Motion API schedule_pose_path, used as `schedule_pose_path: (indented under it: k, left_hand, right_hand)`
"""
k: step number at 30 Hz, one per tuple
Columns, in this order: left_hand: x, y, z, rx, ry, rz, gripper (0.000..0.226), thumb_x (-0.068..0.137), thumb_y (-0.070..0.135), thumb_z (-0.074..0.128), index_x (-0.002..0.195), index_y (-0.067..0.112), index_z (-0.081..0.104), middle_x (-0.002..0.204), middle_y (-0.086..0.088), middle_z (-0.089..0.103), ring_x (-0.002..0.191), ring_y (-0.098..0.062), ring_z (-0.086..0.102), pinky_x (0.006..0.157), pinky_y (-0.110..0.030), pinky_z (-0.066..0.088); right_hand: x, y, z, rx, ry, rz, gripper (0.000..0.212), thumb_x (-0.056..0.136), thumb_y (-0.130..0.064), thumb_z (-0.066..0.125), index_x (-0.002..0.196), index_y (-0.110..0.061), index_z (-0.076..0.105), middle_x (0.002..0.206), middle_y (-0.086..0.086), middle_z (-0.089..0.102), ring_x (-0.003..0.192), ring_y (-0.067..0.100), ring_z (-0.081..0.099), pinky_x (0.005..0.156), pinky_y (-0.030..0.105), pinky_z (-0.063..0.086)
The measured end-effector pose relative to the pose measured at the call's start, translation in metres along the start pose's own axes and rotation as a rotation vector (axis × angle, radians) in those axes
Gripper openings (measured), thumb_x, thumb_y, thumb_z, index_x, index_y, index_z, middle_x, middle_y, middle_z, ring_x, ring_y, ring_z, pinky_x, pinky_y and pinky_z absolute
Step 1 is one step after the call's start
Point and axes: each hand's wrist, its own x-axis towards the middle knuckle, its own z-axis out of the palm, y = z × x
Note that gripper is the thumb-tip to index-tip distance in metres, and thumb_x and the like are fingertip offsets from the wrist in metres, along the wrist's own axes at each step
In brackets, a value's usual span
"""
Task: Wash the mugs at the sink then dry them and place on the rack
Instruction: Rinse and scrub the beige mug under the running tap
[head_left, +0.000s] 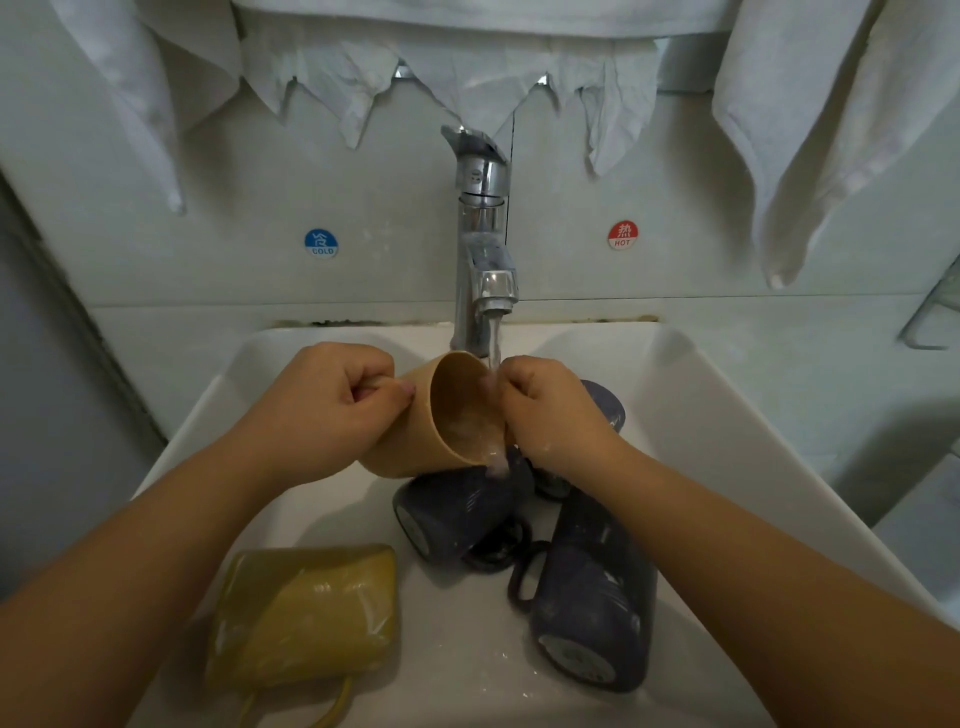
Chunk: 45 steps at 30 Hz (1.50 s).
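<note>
A tan mug (457, 405) is tilted on its side under the running tap (480, 249), its mouth turned towards me. My left hand (322, 410) grips its outer wall with curled fingers. My right hand (550, 410) pinches the right rim, fingers inside where the water lands. Below, dark blue mugs lie on their sides in the white sink (727, 441): one in the middle (457, 512), one at the front right (592, 592), and a third (605, 402) partly hidden behind my right hand.
A wet yellow sponge (306, 608) with a cord lies at the sink's front left. White towels (841, 119) and torn paper (467, 78) hang on the wall above. Cold (321, 243) and hot (623, 235) stickers flank the tap. A wire rack edge (930, 317) shows at right.
</note>
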Motion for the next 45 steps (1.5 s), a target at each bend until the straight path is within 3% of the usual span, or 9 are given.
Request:
schedule_pose_path:
  k: [4, 8, 13, 16, 20, 27, 32, 39, 45]
  left_hand:
    - [-0.001, -0.002, 0.000, 0.012, -0.021, 0.024, 0.044, 0.090, 0.032, 0.056, 0.052, 0.016, 0.041, 0.046, 0.007, 0.043, 0.053, -0.028, 0.051, 0.058, -0.048, 0.050]
    - [-0.002, -0.002, 0.002, 0.124, 0.001, 0.110, 0.045, 0.093, 0.028, 0.056, 0.051, 0.023, 0.039, 0.049, 0.014, 0.047, 0.051, -0.005, 0.046, 0.053, -0.025, 0.033]
    - [-0.004, -0.001, 0.006, 0.267, -0.065, 0.220, 0.036, 0.077, 0.052, 0.041, 0.052, 0.027, 0.035, 0.046, 0.008, 0.038, 0.054, -0.008, 0.045, 0.048, -0.026, 0.031]
    - [-0.004, 0.000, 0.008, 0.315, -0.062, 0.274, 0.035, 0.076, 0.052, 0.037, 0.052, 0.027, 0.033, 0.047, 0.008, 0.037, 0.047, -0.012, 0.039, 0.047, -0.027, 0.032]
    - [-0.006, 0.001, 0.012, 0.378, -0.069, 0.338, 0.033, 0.078, 0.048, 0.037, 0.052, 0.030, 0.029, 0.047, 0.008, 0.034, 0.045, -0.009, 0.035, 0.046, -0.027, 0.030]
    - [-0.005, -0.001, 0.014, 0.380, -0.023, 0.336, 0.035, 0.080, 0.050, 0.037, 0.054, 0.028, 0.034, 0.049, 0.008, 0.038, 0.047, -0.009, 0.038, 0.046, -0.026, 0.031]
    - [-0.005, 0.001, 0.013, 0.243, 0.024, 0.235, 0.035, 0.080, 0.051, 0.042, 0.054, 0.027, 0.041, 0.049, 0.011, 0.040, 0.052, -0.008, 0.047, 0.049, -0.022, 0.033]
    - [-0.002, -0.004, 0.018, 0.043, 0.166, 0.091, 0.042, 0.093, 0.019, 0.058, 0.054, 0.025, 0.043, 0.050, 0.012, 0.041, 0.052, -0.008, 0.042, 0.054, -0.025, 0.033]
    - [-0.005, -0.001, 0.029, 0.183, 0.192, 0.228, 0.031, 0.087, 0.029, 0.051, 0.058, 0.029, 0.041, 0.051, 0.012, 0.038, 0.058, -0.004, 0.048, 0.049, -0.012, 0.028]
  right_hand:
    - [-0.003, -0.004, -0.012, 0.201, -0.213, 0.121, 0.007, 0.096, -0.018, 0.055, 0.103, -0.016, 0.054, 0.073, 0.006, 0.059, 0.057, 0.014, 0.057, 0.053, 0.024, 0.052]
    - [-0.003, -0.009, -0.014, 0.518, -0.310, 0.433, 0.051, 0.089, -0.061, 0.045, 0.118, -0.020, 0.051, 0.086, 0.008, 0.062, 0.062, 0.016, 0.056, 0.054, 0.025, 0.051]
    - [0.000, -0.005, -0.003, 0.598, -0.450, 0.644, 0.098, 0.059, -0.083, 0.054, 0.135, -0.022, 0.043, 0.125, 0.012, 0.058, 0.087, 0.025, 0.062, 0.056, 0.029, 0.052]
    - [0.000, -0.001, -0.013, 0.741, -0.488, 0.704, 0.068, 0.076, -0.068, 0.057, 0.127, -0.024, 0.052, 0.114, 0.006, 0.063, 0.093, 0.023, 0.064, 0.065, 0.032, 0.055]
    - [-0.003, 0.000, -0.019, 0.786, -0.470, 0.727, 0.033, 0.089, -0.048, 0.055, 0.104, -0.020, 0.061, 0.085, 0.007, 0.061, 0.072, 0.019, 0.061, 0.064, 0.031, 0.054]
    - [-0.002, -0.008, -0.010, 0.698, -0.335, 0.713, 0.060, 0.073, -0.061, 0.067, 0.114, -0.019, 0.059, 0.095, 0.009, 0.057, 0.080, 0.019, 0.051, 0.061, 0.026, 0.045]
    - [-0.002, -0.006, -0.008, 0.864, -0.230, 0.715, 0.029, 0.093, -0.040, 0.054, 0.102, -0.014, 0.061, 0.076, 0.004, 0.056, 0.063, 0.015, 0.051, 0.049, 0.021, 0.045]
    - [-0.010, -0.013, -0.008, 0.704, -0.295, 0.440, 0.031, 0.094, -0.024, 0.058, 0.123, -0.014, 0.051, 0.097, 0.011, 0.059, 0.072, 0.016, 0.056, 0.055, 0.023, 0.050]
    - [-0.017, -0.026, 0.010, 1.063, -0.252, 0.691, 0.026, 0.092, -0.003, 0.052, 0.118, -0.004, 0.050, 0.076, 0.008, 0.049, 0.056, 0.010, 0.048, 0.041, 0.016, 0.046]
